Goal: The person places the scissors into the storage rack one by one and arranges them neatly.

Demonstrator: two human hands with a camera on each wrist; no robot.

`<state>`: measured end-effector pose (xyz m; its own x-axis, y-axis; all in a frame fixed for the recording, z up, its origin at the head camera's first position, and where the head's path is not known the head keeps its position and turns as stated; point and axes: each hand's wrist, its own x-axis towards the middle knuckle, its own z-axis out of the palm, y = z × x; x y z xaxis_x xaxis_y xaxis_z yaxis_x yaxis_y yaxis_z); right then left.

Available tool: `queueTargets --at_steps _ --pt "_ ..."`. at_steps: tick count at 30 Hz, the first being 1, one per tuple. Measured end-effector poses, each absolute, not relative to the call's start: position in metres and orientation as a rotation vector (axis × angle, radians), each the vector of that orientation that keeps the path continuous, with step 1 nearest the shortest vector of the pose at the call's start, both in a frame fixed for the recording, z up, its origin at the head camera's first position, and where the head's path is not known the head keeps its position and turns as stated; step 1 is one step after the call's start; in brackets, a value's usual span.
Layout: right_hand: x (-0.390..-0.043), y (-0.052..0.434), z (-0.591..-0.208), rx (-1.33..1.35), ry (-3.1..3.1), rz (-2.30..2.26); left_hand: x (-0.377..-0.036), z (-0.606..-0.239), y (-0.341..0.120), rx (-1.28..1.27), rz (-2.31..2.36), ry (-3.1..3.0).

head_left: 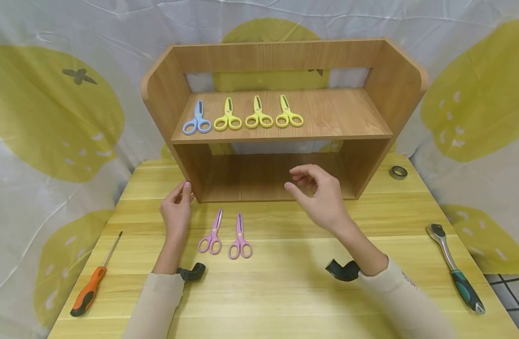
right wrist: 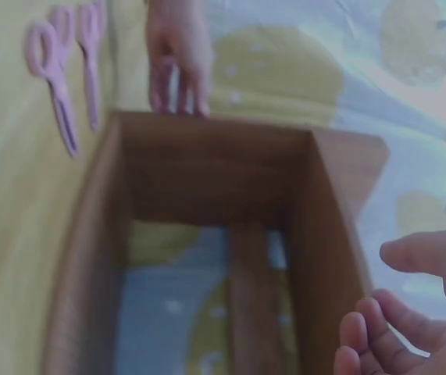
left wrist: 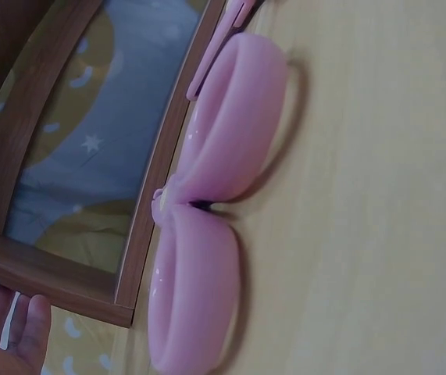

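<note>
A wooden shelf unit (head_left: 369,155) stands on the yellow table (head_left: 284,292). Its upper board carries a blue pair of scissors (head_left: 197,120) and three yellow pairs (head_left: 258,115) in a row. Two pink pairs (head_left: 225,235) lie on the table in front. My left hand (head_left: 180,195) touches the shelf's lower left front corner with straight fingers. My right hand (head_left: 303,183) hovers before the lower compartment, fingers loosely curled, holding nothing. The left wrist view shows pink scissor handles (left wrist: 207,234) close up, the shelf frame (left wrist: 156,180) and my fingertips (left wrist: 16,336). The right wrist view shows the shelf (right wrist: 207,164), the pink pairs (right wrist: 55,78) and my right fingers (right wrist: 410,312).
An orange-handled screwdriver (head_left: 90,287) lies at the table's left front. A ratchet wrench (head_left: 454,266) lies at the right edge, and a small metal ring (head_left: 397,172) sits beside the shelf's right wall. A lemon-print cloth (head_left: 51,108) hangs behind.
</note>
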<state>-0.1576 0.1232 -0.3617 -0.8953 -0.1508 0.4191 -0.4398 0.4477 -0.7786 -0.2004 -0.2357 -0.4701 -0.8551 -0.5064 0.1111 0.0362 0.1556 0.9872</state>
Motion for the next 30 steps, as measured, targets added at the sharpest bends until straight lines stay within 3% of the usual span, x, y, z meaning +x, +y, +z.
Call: queueTargets --at_steps 12,30 --pt "-0.148 0.081 -0.433 0.579 -2.688 1.582 -0.201 -0.47 -0.244 0.474 -1.76 -2.026" --pt "-0.125 0.047 -0.496 0.681 -2.889 1.623 -0.199 -0.47 -0.242 0.465 -1.683 -2.131"
